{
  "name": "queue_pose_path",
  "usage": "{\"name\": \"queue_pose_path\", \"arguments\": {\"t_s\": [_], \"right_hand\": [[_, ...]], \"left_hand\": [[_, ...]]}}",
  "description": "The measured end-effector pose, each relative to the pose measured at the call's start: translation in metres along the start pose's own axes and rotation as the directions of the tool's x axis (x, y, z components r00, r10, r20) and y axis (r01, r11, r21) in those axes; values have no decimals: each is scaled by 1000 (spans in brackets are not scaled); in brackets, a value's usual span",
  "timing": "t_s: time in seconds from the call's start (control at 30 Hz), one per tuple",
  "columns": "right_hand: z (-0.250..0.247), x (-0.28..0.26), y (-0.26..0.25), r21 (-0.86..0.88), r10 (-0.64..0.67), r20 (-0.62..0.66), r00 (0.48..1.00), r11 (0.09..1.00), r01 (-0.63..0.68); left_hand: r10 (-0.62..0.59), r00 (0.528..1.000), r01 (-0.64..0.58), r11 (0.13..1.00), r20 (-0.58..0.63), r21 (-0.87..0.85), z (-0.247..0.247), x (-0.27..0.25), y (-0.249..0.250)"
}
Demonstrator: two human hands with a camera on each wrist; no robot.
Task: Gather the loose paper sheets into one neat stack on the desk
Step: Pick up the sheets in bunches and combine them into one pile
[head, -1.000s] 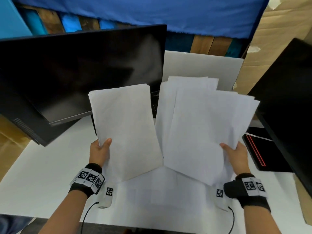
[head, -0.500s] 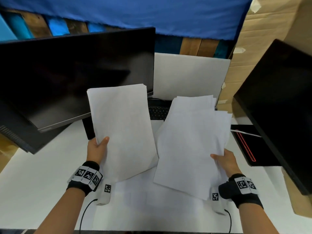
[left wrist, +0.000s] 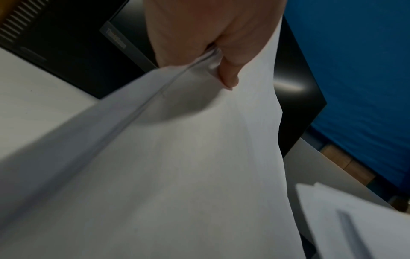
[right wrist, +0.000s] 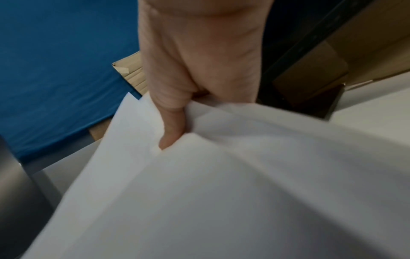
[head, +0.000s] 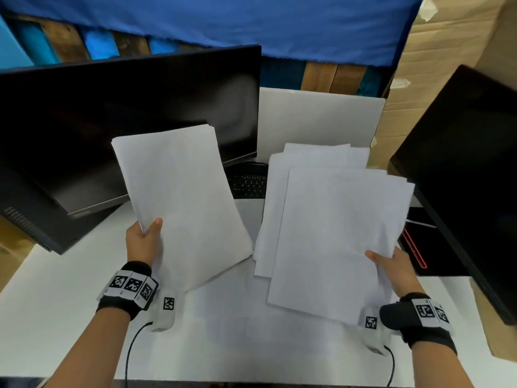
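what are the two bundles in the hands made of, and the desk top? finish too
Left bundle, pinched by the left hand: thin white matte paper, looks like; it bows and its edge shows many sheets.
Right bundle, in the right hand: same paper, fanned, buckling at the thumb.
Desk: smooth white surface, low sheen; laminate or painted board, cannot tell which.
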State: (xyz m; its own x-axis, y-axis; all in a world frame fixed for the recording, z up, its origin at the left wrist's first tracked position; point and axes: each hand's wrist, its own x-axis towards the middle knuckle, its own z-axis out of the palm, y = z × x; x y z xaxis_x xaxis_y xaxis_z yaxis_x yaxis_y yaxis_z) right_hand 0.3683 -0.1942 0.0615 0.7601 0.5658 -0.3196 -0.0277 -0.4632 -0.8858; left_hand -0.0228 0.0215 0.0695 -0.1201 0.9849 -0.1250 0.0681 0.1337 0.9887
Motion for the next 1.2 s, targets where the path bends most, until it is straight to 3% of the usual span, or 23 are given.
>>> {"name": "queue_pose_path", "arguments": {"t_s": [0.17,0.3,0.43,0.57,0.63,0.7,0.8,0.87,1.2], "right_hand": [[-2,2,-15,92,-70,38,997,994,66],[14,1,-22,191,-84,107,991,980,62],[55,-7,-31,307,-77,216,973,952,7],[94,-18,-37,324,-48,426,903,941,-102],[105,-20,-38,290,-62,398,915,955,-61],[108,-22,-39,261,-87,339,937,965,-4],[105,-26,-44,258,-149,264,953,963,79],[101,-27,-50,286,-196,206,959,949,133],[80,-29,-71,366,-379,254,890,889,275]], "left_hand": [[-38,999,38,998,10,52,6,11,0],[-57,985,59,998,160,-6,26,0,5],[-69,901,73,997,429,7,56,-18,13],[-59,861,156,976,505,-151,80,-28,24],[-27,826,181,959,563,-219,85,-30,23],[-11,826,142,972,564,-189,87,-30,20],[56,867,-35,998,495,-51,88,-29,20],[97,875,-80,995,474,-55,87,-28,22],[206,739,-122,977,642,-174,82,-33,37]]}}
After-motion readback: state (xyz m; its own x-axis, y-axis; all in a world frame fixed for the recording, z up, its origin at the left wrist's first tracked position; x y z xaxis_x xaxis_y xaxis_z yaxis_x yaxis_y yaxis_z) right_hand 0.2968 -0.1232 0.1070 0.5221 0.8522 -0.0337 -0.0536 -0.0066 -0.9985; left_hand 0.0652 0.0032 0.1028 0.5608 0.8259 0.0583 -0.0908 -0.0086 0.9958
